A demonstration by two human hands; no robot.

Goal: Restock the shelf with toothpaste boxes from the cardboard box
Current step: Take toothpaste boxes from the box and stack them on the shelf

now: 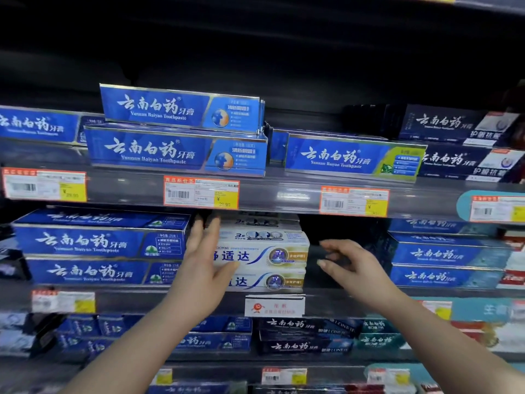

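Middle shelf [127, 302], and the white toothpaste boxes [267, 253] sit in a neat stack just at 6 o'clock from the centre of the view, two long faces showing at the front with more white boxes on top and behind. The left hand [203, 255] is at the stack's 9 o'clock end, fingers straight and pressed together, flat against that end, thumb laid across the front of the boxes. Over at 3 o'clock of the stack, the right hand [350, 261] is in the dark gap, fingers loosely curled, holding nothing; whether its fingertips touch the boxes I cannot tell. Blue toothpaste boxes [96, 243] sit just beside the left hand at its 9 o'clock, and more blue stock [443, 254] lies at 3 o'clock of the right hand. A white notice card [275, 306] hangs on the shelf rail at 6 o'clock of the stack.
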